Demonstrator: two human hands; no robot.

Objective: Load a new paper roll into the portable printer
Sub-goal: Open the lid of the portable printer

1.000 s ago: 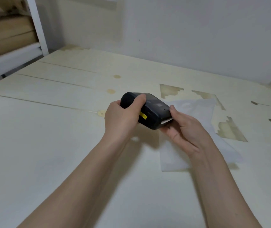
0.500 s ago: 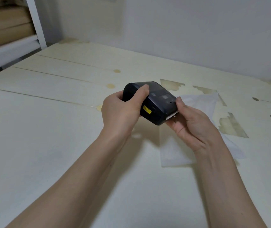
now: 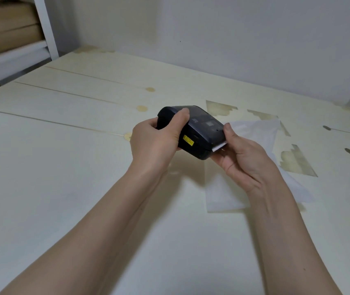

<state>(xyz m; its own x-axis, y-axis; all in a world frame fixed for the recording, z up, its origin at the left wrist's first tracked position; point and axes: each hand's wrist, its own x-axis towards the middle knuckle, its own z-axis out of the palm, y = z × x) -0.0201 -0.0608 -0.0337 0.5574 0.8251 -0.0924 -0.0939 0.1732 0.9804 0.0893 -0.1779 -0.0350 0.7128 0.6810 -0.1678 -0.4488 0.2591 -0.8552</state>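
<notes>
A black portable printer [image 3: 201, 133] with a small yellow label on its side is held above the table between both hands. My left hand [image 3: 157, 143] wraps its left end, thumb on top. My right hand [image 3: 240, 158] holds its right end, thumb on the upper edge and fingers beneath. A thin white strip of paper [image 3: 219, 146] sticks out of the slot at the printer's right end. The lid looks shut, and no roll is visible.
A crumpled white plastic bag [image 3: 255, 133] lies flat on the pale wooden table [image 3: 63, 167] under and behind my right hand. Worn patches [image 3: 297, 160] mark the tabletop on the right. A white shelf frame [image 3: 44, 26] stands at the back left, against a grey wall.
Both hands have kept their hold on the printer and lifted it slightly while tilting it, so the yellow label now faces the camera more.
</notes>
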